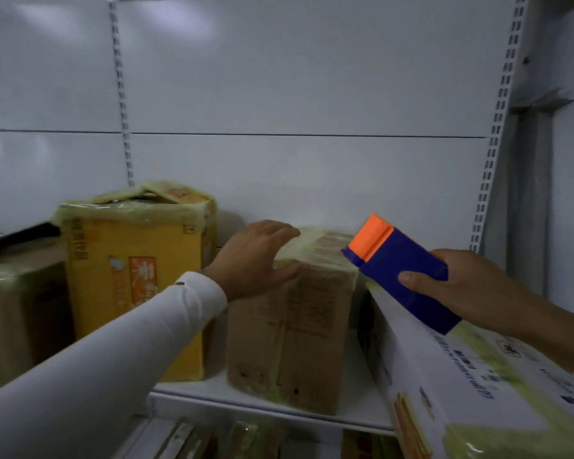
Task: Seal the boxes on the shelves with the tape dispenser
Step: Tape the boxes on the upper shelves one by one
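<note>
No word or number can be read with certainty. The yellow box (136, 279) carries an orange panel of large white Chinese characters and a vertical line of print down its left edge, all blurred. The brown box (289, 329) shows faint dark lines of print on its front. The white box (471, 369) bears small dark text lines, barcode-like marks and an orange diamond warning sign.

Above the taped brown cardboard box (289, 313) open air reached the white back panel (295, 94). A taller yellow cardboard carton (130, 293) crowded its left; a tilted white printed box (461, 376) blocked its right, leaving narrow gaps.
</note>
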Tool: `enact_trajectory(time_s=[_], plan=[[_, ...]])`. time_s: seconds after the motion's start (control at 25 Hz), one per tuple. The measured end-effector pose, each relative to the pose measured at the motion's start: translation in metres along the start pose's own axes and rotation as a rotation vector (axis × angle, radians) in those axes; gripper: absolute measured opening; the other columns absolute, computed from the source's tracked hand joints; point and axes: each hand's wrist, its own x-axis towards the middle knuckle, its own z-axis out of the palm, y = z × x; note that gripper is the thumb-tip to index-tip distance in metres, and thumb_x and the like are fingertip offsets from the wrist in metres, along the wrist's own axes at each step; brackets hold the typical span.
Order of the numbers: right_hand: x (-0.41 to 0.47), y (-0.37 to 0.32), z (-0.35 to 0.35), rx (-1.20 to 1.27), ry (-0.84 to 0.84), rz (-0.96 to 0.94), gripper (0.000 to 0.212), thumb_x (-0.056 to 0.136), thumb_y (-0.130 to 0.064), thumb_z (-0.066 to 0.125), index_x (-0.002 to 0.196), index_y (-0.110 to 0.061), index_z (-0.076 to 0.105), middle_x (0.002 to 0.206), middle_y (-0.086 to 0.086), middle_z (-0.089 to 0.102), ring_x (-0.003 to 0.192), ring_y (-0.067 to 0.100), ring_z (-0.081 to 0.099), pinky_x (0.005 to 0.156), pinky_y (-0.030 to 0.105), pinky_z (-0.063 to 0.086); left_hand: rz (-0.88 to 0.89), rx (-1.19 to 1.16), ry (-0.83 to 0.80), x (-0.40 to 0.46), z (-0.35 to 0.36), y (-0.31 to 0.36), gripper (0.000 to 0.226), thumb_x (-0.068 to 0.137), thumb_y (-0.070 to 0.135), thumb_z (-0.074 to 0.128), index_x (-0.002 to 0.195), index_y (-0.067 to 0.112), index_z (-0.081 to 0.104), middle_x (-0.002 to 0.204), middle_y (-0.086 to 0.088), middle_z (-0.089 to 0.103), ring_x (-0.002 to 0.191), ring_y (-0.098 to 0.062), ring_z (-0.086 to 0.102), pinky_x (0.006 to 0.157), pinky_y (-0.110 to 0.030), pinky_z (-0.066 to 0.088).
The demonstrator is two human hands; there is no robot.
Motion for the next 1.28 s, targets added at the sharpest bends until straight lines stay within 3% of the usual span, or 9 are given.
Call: enact_trajectory(time_s=[0.12,0.24,0.32,0.4,0.52,0.72,0.92,1.16,1.28], plan=[[0.009,-0.046,0.010,-0.008,0.006,-0.038,0.032,0.086,-0.040,0.066,0.074,-0.011,0.064,0.064,0.002,0.070,0.053,0.016,0.065,0.051,0.026,0.044,-0.051,0.136,0.093,-0.024,-0.031,-0.058,0.059,0.084,0.058,0.048,0.120,0.013,0.062,0.127,-0.007,0.061,0.116,-0.028,0.055,0.097,-0.039,0.043],[0.014,-0.094,0.032,0.006,0.008,-0.057,0.032,0.084,-0.042,0.067,0.072,-0.012,0.063,0.063,-0.002,0.070,0.050,0.011,0.063,0.051,0.025,0.043,-0.149,0.281,0.151,-0.043,-0.062,-0.128,0.066,0.082,0.062,0.046,0.130,0.017,0.054,0.144,-0.010,0.045,0.133,-0.030,0.040,0.110,-0.047,0.028],[0.017,-0.126,0.053,0.019,0.014,-0.052,0.032,0.084,-0.041,0.067,0.072,-0.012,0.063,0.063,-0.003,0.070,0.050,0.009,0.063,0.051,0.024,0.043,-0.277,0.290,0.045,-0.061,-0.079,-0.176,0.075,0.081,0.067,0.051,0.143,0.026,0.037,0.154,-0.007,0.029,0.142,-0.028,0.026,0.115,-0.050,0.018],[0.019,-0.154,0.075,0.012,0.019,-0.056,0.032,0.084,-0.042,0.067,0.073,-0.012,0.063,0.065,-0.003,0.071,0.052,0.011,0.064,0.052,0.025,0.044,-0.348,0.308,-0.087,-0.076,-0.083,-0.208,0.074,0.083,0.067,0.050,0.146,0.037,0.023,0.154,-0.002,0.030,0.138,-0.027,0.033,0.112,-0.047,0.022],[0.018,-0.187,0.108,0.017,0.010,-0.063,0.032,0.083,-0.042,0.066,0.073,-0.013,0.063,0.065,-0.002,0.071,0.056,0.014,0.066,0.054,0.025,0.045,-0.260,0.263,-0.031,-0.086,-0.083,-0.220,0.056,0.088,0.058,0.050,0.138,0.037,0.038,0.139,0.003,0.051,0.122,-0.026,0.049,0.100,-0.042,0.030],[0.010,-0.217,0.113,0.126,0.010,-0.016,0.042,0.073,-0.048,0.064,0.079,-0.007,0.068,0.069,0.003,0.073,0.058,0.018,0.068,0.050,0.019,0.048,-0.130,0.090,0.059,-0.096,-0.088,-0.234,0.050,0.090,0.054,0.051,0.136,0.033,0.046,0.136,0.004,0.054,0.122,-0.022,0.049,0.099,-0.039,0.029],[0.001,-0.225,0.116,0.146,0.013,0.001,0.077,0.051,-0.082,0.067,0.083,-0.012,0.069,0.075,0.004,0.075,0.063,0.020,0.071,0.054,0.026,0.051,-0.077,0.092,0.108,-0.096,-0.085,-0.234,0.048,0.089,0.053,0.051,0.132,0.032,0.051,0.130,0.003,0.058,0.118,-0.023,0.050,0.097,-0.041,0.027],[0.008,-0.221,0.117,0.151,-0.017,-0.037,0.046,0.074,-0.052,0.068,0.084,-0.008,0.068,0.074,0.006,0.074,0.065,0.024,0.070,0.057,0.032,0.052,0.003,-0.147,-0.027,-0.110,-0.086,-0.276,0.053,0.090,0.059,0.038,0.138,0.036,0.038,0.148,-0.001,0.038,0.136,-0.025,0.028,0.109,-0.046,0.019],[0.014,-0.217,0.116,0.154,-0.050,-0.054,0.039,0.073,-0.045,0.064,0.085,-0.008,0.066,0.074,0.003,0.074,0.063,0.018,0.070,0.056,0.028,0.050,-0.111,-0.061,0.055,-0.115,-0.085,-0.271,0.051,0.093,0.029,0.041,0.143,0.032,0.031,0.150,-0.007,0.035,0.138,-0.030,0.025,0.111,-0.054,0.027]])
